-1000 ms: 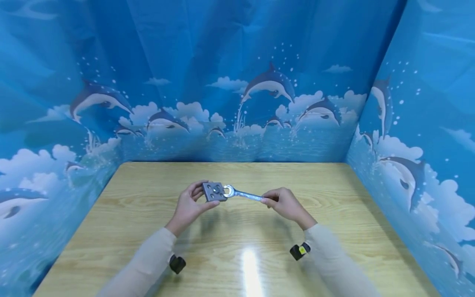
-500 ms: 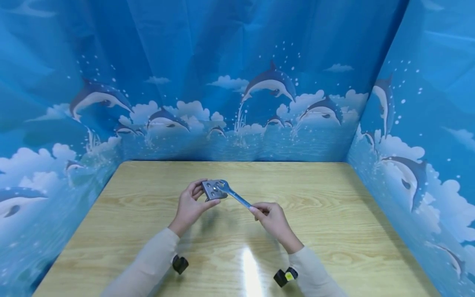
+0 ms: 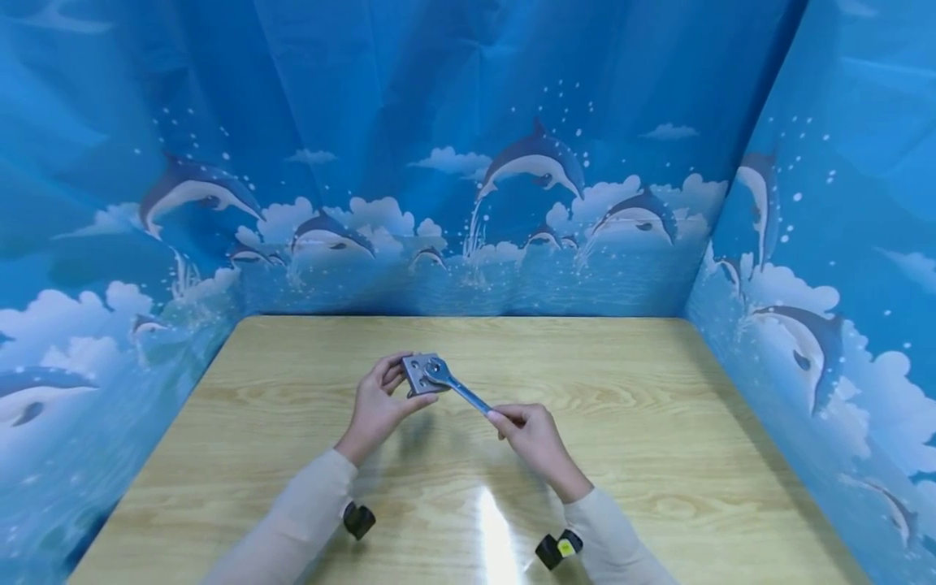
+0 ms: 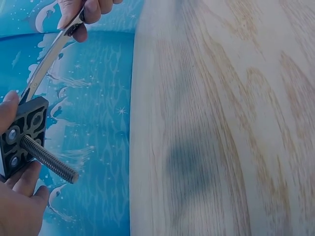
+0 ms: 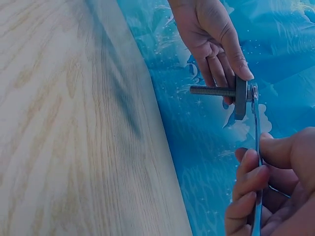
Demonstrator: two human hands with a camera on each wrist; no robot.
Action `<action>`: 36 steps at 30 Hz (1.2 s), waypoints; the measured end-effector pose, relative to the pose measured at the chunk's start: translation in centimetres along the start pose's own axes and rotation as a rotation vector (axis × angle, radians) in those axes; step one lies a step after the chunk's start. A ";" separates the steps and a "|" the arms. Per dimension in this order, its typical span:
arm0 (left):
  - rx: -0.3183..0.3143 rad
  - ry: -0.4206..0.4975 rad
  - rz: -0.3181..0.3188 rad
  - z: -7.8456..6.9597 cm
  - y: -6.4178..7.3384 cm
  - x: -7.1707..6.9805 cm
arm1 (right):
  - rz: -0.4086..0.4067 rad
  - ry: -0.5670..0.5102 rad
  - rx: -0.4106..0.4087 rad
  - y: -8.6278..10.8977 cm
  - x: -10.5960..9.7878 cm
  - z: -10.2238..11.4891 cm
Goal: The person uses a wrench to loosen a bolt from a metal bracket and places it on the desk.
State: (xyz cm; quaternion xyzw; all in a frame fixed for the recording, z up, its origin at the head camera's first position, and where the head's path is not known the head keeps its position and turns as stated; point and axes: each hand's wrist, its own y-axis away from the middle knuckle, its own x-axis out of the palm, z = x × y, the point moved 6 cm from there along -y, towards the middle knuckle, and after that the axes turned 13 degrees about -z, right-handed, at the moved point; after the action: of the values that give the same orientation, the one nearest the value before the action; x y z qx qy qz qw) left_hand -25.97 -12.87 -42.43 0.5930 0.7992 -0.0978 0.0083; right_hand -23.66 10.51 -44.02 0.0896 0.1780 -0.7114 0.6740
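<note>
My left hand (image 3: 374,413) grips a square grey plate (image 3: 414,374) by its edges, thumb on the near side and fingers behind. A long threaded bolt (image 5: 211,91) runs through the plate; its shank points out from the far face, seen in both wrist views. The left wrist view shows round holes around it on the plate (image 4: 37,118). A silver wrench (image 3: 470,396) has one end over the bolt head, flat against the plate's near face. My right hand (image 3: 537,443) pinches the wrench handle near its other end, with the fingers curled round it.
Both hands are above a light wood-grain table (image 3: 658,455), with their shadows falling on it. Blue dolphin-print sheets (image 3: 468,162) stand behind the table and along both sides. A black camera (image 3: 358,520) is strapped at each wrist.
The wrench end has moved left from beside the plate onto the bolt head. My right hand has come left and nearer my body, slanting the handle. The left hand keeps its grip, barely moving.
</note>
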 end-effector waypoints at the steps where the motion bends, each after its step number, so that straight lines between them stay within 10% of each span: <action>1: 0.001 0.001 0.002 0.0 0.0 0.0 | 0.000 -0.001 0.005 0.0 0.0 -0.1; 27: 0.033 0.021 0.111 -0.4 0.4 0.2 | 0.064 -0.012 0.081 0.2 0.5 -1.0; 36: 0.003 0.019 0.198 -0.6 0.8 0.2 | 0.208 0.047 0.027 -2.2 -0.4 -1.6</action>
State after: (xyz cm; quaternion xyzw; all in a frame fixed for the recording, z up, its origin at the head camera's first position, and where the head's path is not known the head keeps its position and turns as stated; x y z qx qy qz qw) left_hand -25.22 -12.37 -41.98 0.6702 0.7364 -0.0920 0.0093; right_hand -26.01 11.48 -45.03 0.1330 0.1740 -0.6377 0.7385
